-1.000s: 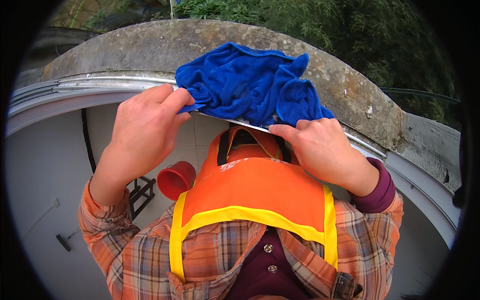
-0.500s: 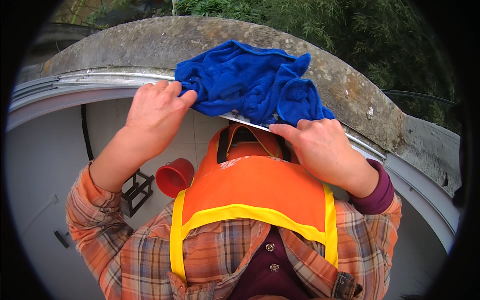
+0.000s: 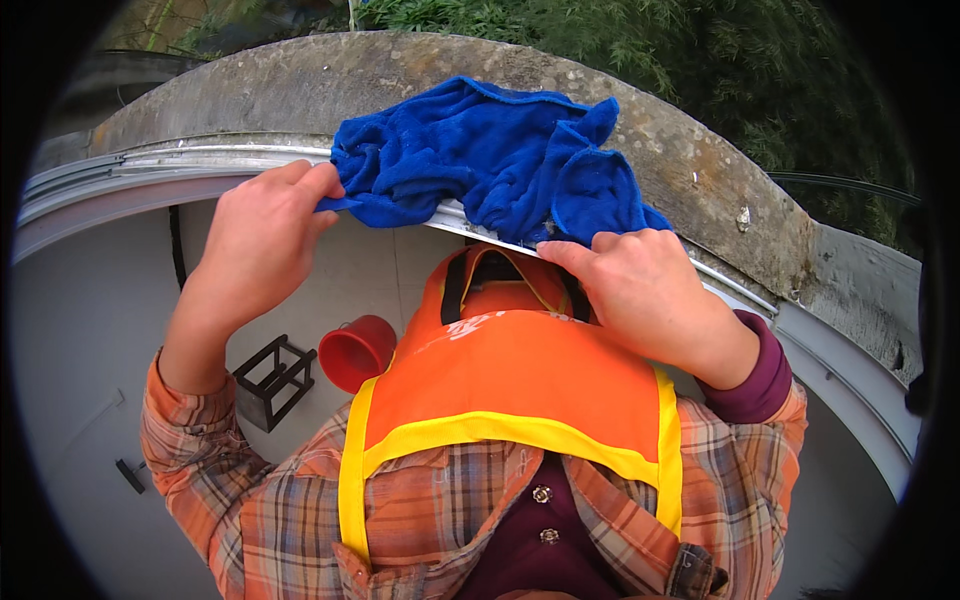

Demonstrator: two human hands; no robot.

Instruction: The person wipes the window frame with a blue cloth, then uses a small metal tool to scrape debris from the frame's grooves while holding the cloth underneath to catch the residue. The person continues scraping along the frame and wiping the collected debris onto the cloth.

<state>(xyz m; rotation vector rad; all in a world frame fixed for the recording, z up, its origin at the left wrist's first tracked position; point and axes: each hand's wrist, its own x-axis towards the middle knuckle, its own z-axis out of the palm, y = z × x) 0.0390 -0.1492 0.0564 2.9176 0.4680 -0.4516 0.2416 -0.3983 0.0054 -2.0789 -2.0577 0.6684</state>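
Observation:
A crumpled blue towel (image 3: pixel 480 150) lies over the pale metal window track (image 3: pixel 452 215) and the stone ledge beyond it. At the towel's left end, my left hand (image 3: pixel 262 235) pinches a corner of it, drawn out over the inner side of the track. My right hand (image 3: pixel 655 300) is closed on the towel's near right edge, its thumb stretched along the rim of the track. The fingertips of my right hand are hidden behind the hand and cloth. Part of the track shows dirt beneath the towel's near edge.
A weathered stone ledge (image 3: pixel 720 190) curves along the outside, with green foliage (image 3: pixel 780 80) past it. Below on the indoor floor stand a red bucket (image 3: pixel 357 353) and a dark stool-like frame (image 3: pixel 273 381). My orange apron (image 3: pixel 520 380) comes close to the track.
My left hand has moved left and pulled the towel's left end with it, baring more of the track. My right hand has stayed nearly in place.

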